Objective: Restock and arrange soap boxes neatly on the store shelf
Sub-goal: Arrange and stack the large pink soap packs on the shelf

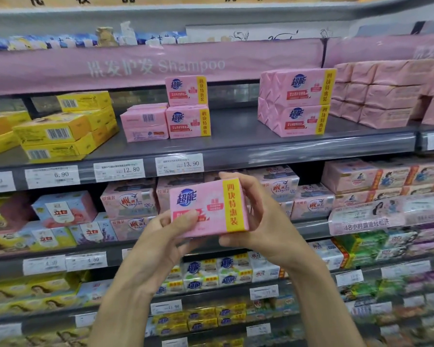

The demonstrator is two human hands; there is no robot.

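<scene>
Soap box (pixel 208 207) — between both hands.

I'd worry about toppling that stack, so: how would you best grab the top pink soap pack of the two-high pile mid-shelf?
Probably pinch the top pink pack by its left and right end faces, reaching in from the front. It is a flat-sided block; bare shelf lies to its right, and the pink pack beside it sits lower, leaving both ends free.

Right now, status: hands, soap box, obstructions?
Left hand, right hand both grip pink soap box. Box not yet placed. Bare shelf beside pink stack, nothing blocking.
</scene>
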